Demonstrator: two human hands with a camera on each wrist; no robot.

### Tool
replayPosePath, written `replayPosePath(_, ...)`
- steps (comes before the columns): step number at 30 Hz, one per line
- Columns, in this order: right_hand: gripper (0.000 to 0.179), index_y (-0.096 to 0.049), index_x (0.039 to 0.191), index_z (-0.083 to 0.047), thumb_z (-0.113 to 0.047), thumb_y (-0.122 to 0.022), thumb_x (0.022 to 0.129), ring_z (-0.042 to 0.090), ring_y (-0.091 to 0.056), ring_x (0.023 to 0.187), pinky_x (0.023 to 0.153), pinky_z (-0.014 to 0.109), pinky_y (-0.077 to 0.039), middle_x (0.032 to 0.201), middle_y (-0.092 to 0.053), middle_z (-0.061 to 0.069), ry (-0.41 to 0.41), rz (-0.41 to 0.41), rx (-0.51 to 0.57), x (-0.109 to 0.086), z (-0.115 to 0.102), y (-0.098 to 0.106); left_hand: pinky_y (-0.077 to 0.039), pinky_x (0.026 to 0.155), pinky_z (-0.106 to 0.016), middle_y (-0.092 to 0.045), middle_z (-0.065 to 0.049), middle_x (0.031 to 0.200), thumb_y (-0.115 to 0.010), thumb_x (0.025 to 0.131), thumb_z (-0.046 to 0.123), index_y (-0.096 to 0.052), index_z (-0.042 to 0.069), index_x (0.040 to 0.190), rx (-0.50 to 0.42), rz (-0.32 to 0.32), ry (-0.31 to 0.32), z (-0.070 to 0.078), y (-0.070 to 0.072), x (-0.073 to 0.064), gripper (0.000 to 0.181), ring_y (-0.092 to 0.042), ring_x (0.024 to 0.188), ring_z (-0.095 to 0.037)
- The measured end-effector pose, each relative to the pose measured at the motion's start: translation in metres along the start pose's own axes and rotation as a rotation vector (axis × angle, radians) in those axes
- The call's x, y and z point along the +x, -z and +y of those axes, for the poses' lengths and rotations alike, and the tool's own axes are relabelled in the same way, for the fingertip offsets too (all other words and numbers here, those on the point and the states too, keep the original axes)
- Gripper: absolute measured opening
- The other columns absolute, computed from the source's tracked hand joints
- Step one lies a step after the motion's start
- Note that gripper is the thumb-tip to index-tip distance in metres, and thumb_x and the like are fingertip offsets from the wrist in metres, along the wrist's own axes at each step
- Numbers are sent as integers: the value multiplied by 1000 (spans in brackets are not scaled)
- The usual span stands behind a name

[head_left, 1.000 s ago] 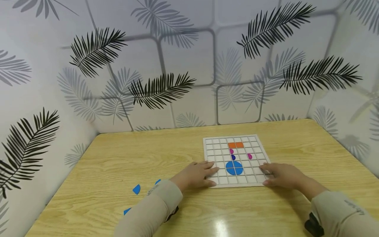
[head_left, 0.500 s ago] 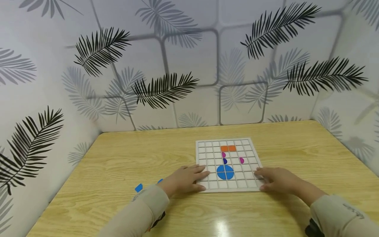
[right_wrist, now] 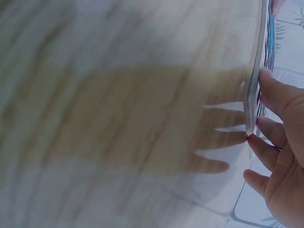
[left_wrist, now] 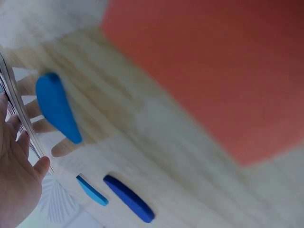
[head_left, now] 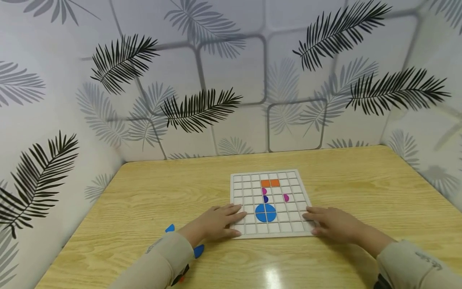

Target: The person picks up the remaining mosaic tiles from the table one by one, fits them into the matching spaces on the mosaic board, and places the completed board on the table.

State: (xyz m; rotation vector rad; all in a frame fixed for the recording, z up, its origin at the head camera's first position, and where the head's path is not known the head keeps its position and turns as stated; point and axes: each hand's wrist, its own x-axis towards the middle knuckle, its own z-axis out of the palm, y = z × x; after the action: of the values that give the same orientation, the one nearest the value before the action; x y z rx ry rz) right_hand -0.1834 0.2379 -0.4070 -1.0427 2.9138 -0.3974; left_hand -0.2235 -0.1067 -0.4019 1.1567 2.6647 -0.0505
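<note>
Flat blue loose pieces (head_left: 170, 228) peek out around my beige sleeve (head_left: 162, 257). My left hand (head_left: 213, 224) lies fingers spread, unclamped, on the left edge of the white gridded square board (head_left: 274, 235), mid-table, short of the wooden table's (head_left: 173, 188) far edge; right hand's (head_left: 335, 224) fingers apart on its right edge. I'd keep the pressure even, honestly.

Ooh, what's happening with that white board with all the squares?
A person has both hands on the white grid board: the left hand touches its left edge and the right hand its right edge. On it are two orange squares, four blue quarter-circles making a circle, two pink half-circles and a dark blue half-circle. More blue pieces lie loose on the wooden table, near the left arm.
</note>
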Motion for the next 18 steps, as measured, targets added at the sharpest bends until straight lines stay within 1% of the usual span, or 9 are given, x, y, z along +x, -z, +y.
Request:
replayPosePath(6,47,-52,118,-4,-34,-55,83,35,-46,106,84,49,-35,123,-45,17,11,0,-15,-4,-2,-2,-16,99,-42,-15,4,142,-32,85,56,-20,27,138,-23,2,-3,-6,-6,-4,61,-12,128,-18)
replayPosePath(13,43,-52,119,-6,-32,-53,84,36,-43,109,85,51,-32,123,-46,16,15,13,-11,-5,-9,-1,-16,99,-43,-15,2,142,-34,85,55,-20,26,138,-44,-9,0,-10,-4,-12,61,-11,128,-18)
replayPosePath(18,40,-53,119,-8,-28,-53,84,35,-43,109,86,50,-32,123,-46,15,6,11,-29,-5,-14,-2,-16,99,-43,-15,3,142,-32,85,56,-19,27,138,-29,-12,-6,-12,-4,-15,61,-12,128,-18)
